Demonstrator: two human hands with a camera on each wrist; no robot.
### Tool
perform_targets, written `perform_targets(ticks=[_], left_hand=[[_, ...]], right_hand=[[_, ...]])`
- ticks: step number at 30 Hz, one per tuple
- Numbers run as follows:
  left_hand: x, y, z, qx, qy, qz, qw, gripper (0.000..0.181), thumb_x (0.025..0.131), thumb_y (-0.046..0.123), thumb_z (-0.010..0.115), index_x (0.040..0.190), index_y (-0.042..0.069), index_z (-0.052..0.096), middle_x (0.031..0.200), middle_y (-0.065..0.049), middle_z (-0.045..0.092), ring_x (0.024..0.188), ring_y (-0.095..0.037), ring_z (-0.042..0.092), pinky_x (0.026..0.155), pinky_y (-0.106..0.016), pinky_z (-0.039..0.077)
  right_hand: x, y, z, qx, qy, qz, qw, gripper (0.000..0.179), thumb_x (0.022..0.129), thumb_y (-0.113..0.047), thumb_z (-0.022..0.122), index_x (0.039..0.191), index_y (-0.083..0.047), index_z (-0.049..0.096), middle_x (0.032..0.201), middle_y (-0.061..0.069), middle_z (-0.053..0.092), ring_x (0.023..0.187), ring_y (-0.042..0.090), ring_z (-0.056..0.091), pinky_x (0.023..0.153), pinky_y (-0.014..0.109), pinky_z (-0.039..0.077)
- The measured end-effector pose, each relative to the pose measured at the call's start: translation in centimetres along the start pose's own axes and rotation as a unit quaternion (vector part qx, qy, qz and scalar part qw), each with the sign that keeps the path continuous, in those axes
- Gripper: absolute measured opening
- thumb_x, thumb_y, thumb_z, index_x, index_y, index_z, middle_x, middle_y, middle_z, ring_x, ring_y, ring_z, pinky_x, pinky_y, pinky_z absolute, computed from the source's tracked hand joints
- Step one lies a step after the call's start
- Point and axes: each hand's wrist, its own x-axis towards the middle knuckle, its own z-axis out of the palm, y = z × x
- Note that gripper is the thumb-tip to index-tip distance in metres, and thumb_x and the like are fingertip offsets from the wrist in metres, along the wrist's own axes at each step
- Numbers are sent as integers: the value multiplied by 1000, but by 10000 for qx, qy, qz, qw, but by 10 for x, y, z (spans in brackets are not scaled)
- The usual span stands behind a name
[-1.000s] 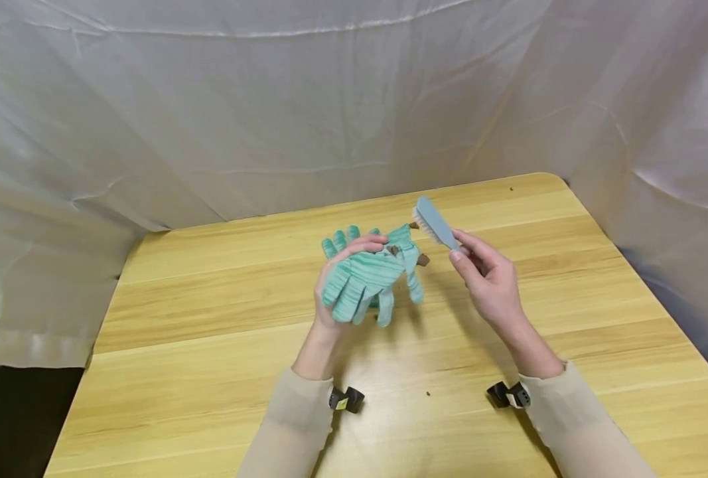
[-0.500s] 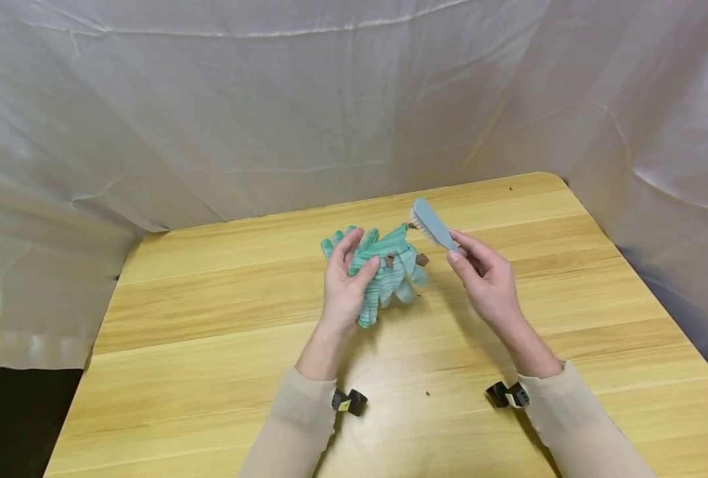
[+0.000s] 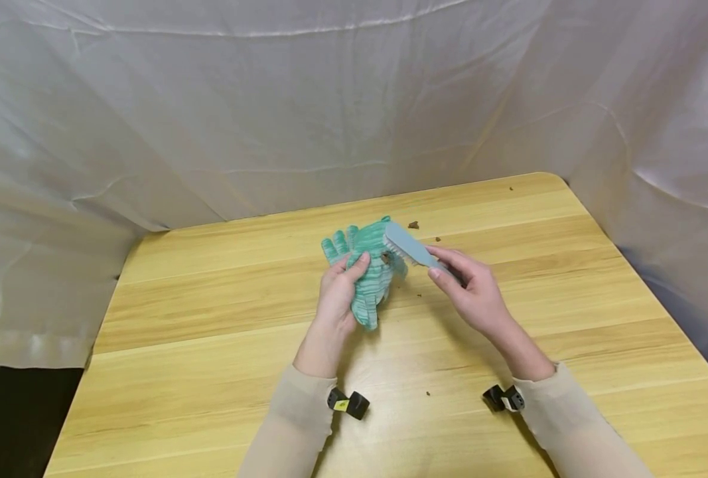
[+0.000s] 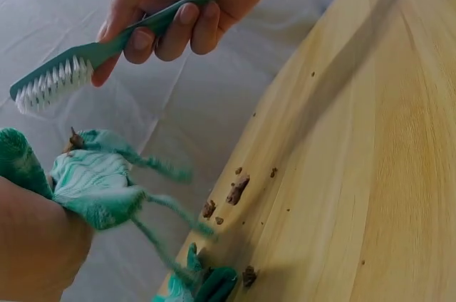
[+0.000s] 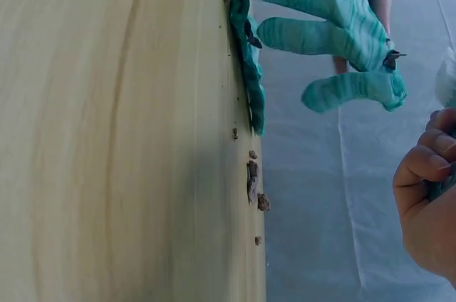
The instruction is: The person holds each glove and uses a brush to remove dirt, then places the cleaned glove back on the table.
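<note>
My left hand (image 3: 334, 292) grips a green-and-white striped knit glove (image 3: 368, 285), its thumb lying on the fabric. A brown clump (image 4: 74, 141) clings to this glove. My right hand (image 3: 473, 289) holds a blue-grey brush (image 3: 410, 245) by its handle, white bristles facing down. In the left wrist view a gap shows between the bristles (image 4: 53, 88) and the raised glove. A second matching glove (image 5: 246, 67) lies on the table below, partly hidden in the head view, with a dark bit on it.
Brown crumbs and lumps (image 4: 239, 189) are scattered on the wooden table (image 3: 210, 299), several close to the gloves. One small crumb (image 3: 428, 394) lies nearer the front. Pale cloth (image 3: 330, 106) hangs behind the table and on both sides.
My left hand has turned the raised glove over and its thumb now lies on top. My right hand has brought the brush leftward and down over the glove. Lumps on the table beyond are uncovered.
</note>
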Motion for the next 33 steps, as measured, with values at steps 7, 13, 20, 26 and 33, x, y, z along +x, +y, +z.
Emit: perform_targets(ticks=[7, 13, 20, 26, 33], left_hand=[[0, -2, 2, 346, 268, 127, 9990, 37, 104, 21, 64, 137, 4, 63, 117, -6, 71, 99, -14, 70, 92, -29, 58], [-1, -9, 7, 1015, 499, 498, 9923, 33, 103, 20, 65, 131, 3, 69, 136, -11, 65, 133, -23, 54, 115, -39, 43], [-3, -13, 9, 1068, 418, 487, 9922, 32, 105, 16, 62, 132, 2, 68, 141, -13, 64, 138, -28, 52, 116, -41, 43], [-2, -7, 5, 949, 466, 503, 9931, 35, 107, 22, 60, 134, 1, 65, 134, -13, 67, 145, -27, 44, 122, -41, 33], [-1, -8, 3, 872, 533, 431, 9938, 32, 108, 19, 57, 133, 1, 65, 119, -10, 74, 123, -23, 63, 111, -36, 47]], right_hand=[[-1, 2, 2, -246, 86, -199, 9995, 36, 97, 7, 64, 133, 3, 67, 122, 21, 71, 93, 6, 63, 77, 15, 53], [-2, 2, 11, -508, -108, -475, 9975, 41, 92, 7, 71, 133, 2, 68, 117, 17, 74, 95, 9, 65, 79, 17, 55], [-4, 3, 14, -1103, 4, -380, 9932, 40, 91, 1, 76, 131, 1, 70, 105, 13, 76, 77, 15, 61, 63, 19, 48], [0, 7, 6, -1376, 421, -231, 9893, 38, 92, 0, 76, 130, 0, 71, 111, 17, 76, 85, 23, 66, 70, 14, 49], [1, 5, 5, -1188, 458, 87, 9918, 37, 95, -4, 74, 132, -1, 70, 113, 18, 75, 87, 16, 64, 71, 14, 50]])
